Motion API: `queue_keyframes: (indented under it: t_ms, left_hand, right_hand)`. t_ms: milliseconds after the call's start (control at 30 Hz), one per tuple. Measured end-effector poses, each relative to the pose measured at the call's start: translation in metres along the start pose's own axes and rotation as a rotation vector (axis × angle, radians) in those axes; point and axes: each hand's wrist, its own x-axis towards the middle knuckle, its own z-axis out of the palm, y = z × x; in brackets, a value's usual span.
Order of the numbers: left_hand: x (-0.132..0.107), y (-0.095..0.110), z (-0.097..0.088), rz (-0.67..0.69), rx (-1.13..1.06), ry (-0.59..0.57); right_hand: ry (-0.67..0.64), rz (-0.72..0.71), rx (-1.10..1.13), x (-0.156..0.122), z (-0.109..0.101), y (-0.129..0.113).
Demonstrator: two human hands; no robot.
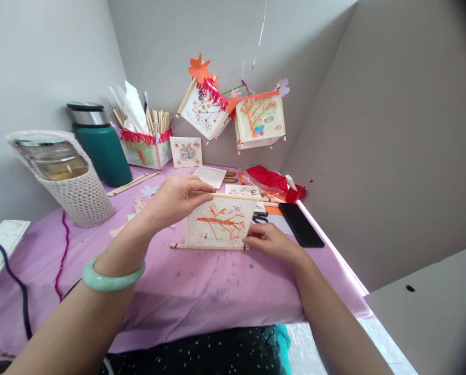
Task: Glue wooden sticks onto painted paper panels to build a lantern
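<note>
A white panel (220, 224) with an orange tree drawn on it stands tilted over the table. One wooden stick (236, 196) runs along its upper edge, and another stick (209, 247), with dark marks near both ends, lies along its lower edge. My left hand (180, 200) is closed around the left part of the upper stick, thumb and fingers pinching it. At the lower right corner, my right hand (274, 240) grips the panel's edge between thumb and fingers, close to the lower stick's end. A pale green bangle (113, 278) circles my left wrist.
Behind are scissors (259, 217), a phone (301, 225), red material (266, 177) and a butterfly card (186, 152). A bottle in a knitted holder (76, 200), a green flask (103, 153) and a stick-filled box (141, 151) stand left. Two decorated lanterns (258, 117) hang above.
</note>
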Motion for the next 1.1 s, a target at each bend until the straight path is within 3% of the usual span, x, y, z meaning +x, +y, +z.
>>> queue_keyframes:
  t_ms: [333,467,600,667,800,933,1100]
  left_hand:
    - [-0.001,-0.001,0.001,0.005,-0.031,0.002]
    - [-0.006,-0.007,-0.001,-0.012,-0.059,0.077]
    - [-0.024,-0.021,0.0,-0.156,-0.184,0.236]
    - [-0.038,-0.028,0.002,-0.274,-0.237,0.26]
    - [-0.066,-0.033,0.012,-0.421,-0.277,0.122]
    - [-0.083,-0.032,0.022,-0.419,-0.226,-0.073]
    - [-0.091,-0.036,0.027,-0.408,-0.181,-0.138]
  right_hand:
    - [0.009,-0.018,-0.028,0.001,0.002,0.002]
    - [0.013,-0.043,-0.044,0.001,0.001,0.001]
    - [0.002,-0.055,-0.034,0.002,0.001,-0.001]
    - [0.004,-0.056,-0.033,0.002,0.001,-0.001]
    - [0.002,-0.058,-0.029,0.003,0.003,0.001]
    - [-0.016,-0.05,0.009,0.003,0.004,0.002]
    - [-0.009,-0.047,-0.009,0.003,0.003,0.003]
